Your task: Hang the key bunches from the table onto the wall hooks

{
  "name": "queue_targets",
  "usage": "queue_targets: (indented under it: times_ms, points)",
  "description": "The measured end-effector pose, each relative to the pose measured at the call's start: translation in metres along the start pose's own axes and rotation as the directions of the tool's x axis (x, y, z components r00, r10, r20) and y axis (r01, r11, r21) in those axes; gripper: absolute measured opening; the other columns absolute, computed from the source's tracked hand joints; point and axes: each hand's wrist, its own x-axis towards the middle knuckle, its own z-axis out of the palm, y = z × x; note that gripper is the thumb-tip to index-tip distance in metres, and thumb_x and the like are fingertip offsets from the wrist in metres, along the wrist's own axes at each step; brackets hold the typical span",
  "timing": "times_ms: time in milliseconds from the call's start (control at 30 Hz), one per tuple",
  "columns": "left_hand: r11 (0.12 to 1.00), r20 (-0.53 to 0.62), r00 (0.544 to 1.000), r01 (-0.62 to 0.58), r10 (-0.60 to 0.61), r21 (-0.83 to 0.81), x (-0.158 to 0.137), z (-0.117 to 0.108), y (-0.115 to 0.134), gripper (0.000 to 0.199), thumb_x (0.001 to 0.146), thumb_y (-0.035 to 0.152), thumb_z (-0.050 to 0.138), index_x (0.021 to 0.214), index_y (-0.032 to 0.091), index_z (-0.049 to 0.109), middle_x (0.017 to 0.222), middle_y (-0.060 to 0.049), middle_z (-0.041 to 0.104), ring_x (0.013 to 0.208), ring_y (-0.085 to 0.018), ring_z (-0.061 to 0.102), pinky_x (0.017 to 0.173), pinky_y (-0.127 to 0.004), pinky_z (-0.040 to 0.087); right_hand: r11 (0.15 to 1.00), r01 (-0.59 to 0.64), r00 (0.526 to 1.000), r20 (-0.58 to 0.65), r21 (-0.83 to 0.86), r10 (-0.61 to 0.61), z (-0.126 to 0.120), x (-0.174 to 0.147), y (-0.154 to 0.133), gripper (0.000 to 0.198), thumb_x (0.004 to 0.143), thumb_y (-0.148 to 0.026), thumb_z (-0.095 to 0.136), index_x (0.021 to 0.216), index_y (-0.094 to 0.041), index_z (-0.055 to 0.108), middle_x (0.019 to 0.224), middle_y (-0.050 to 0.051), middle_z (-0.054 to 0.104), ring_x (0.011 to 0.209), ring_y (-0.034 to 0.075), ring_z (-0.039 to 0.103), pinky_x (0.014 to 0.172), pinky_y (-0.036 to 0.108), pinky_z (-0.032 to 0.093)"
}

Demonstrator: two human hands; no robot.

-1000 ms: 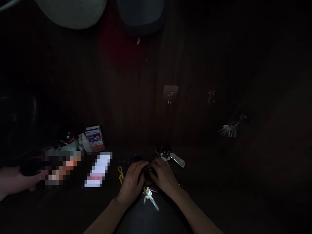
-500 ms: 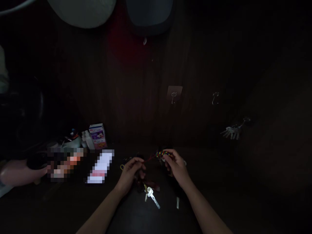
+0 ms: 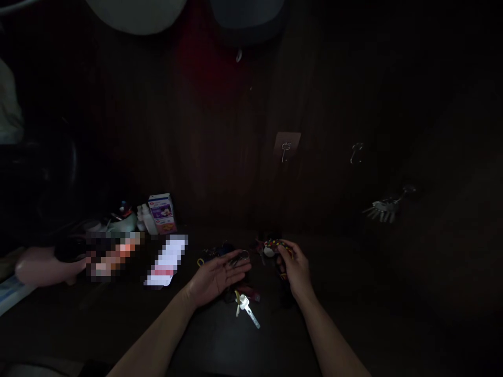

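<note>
My left hand [image 3: 216, 280] is turned palm up with its fingers stretched out, and a small metal ring [image 3: 244, 255] with something dark on it lies across the fingers. In my closed right hand [image 3: 294, 267] is a multicoloured braided cord [image 3: 277, 244]. A pale round piece [image 3: 269, 252] hangs by that cord, and dark items below it are hard to make out. Near my left fingers lies a white key-like piece [image 3: 250, 311] beside a dark red strap [image 3: 249, 293]. Behind the left hand is a dark bundle with a yellow ring [image 3: 200, 262].
Two hooks are on the dark wall, a middle hook [image 3: 285, 152] and a right hook [image 3: 356, 153]. Farther right hangs a bunch of keys [image 3: 383, 208]. To the left stand a small box [image 3: 162, 212], white bottles [image 3: 146, 219] and a pink object [image 3: 49, 266].
My left hand has opened and turned palm up, letting go of the red cord stretched between the hands. My right hand keeps the braided cord. The view has shifted slightly.
</note>
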Motion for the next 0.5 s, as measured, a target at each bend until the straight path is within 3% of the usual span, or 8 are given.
queue_targets:
  times_ms: [300, 500]
  points:
    - [0.987, -0.17, 0.98, -0.077, 0.1, 0.141, -0.0009, 0.0055, -0.0023, 0.043, 0.08, 0.003, 0.061, 0.121, 0.014, 0.055, 0.119, -0.012, 0.064, 0.109, -0.02, 0.06, 0.101, -0.033, 0.038, 0.999, 0.043, 0.997, 0.068, 0.015, -0.044, -0.0017, 0.0027, 0.0056, 0.047, 0.064, -0.05, 0.07, 0.096, -0.018, 0.062, 0.052, -0.004, 0.057, 0.04, 0.008, 0.044, 0.035, 0.018, 0.032]
    - [0.967, -0.299, 0.937, -0.113, 0.18, 0.227, 0.0036, 0.0044, -0.0061, 0.026, 0.083, 0.018, 0.063, 0.108, 0.011, 0.063, 0.091, -0.012, 0.073, 0.081, -0.016, 0.069, 0.079, -0.027, 0.052, 0.997, 0.08, 0.99, 0.119, -0.02, -0.077, -0.0042, 0.001, 0.0036, 0.043, 0.068, -0.049, 0.068, 0.098, -0.019, 0.062, 0.055, -0.004, 0.057, 0.044, 0.009, 0.047, 0.037, 0.018, 0.035]
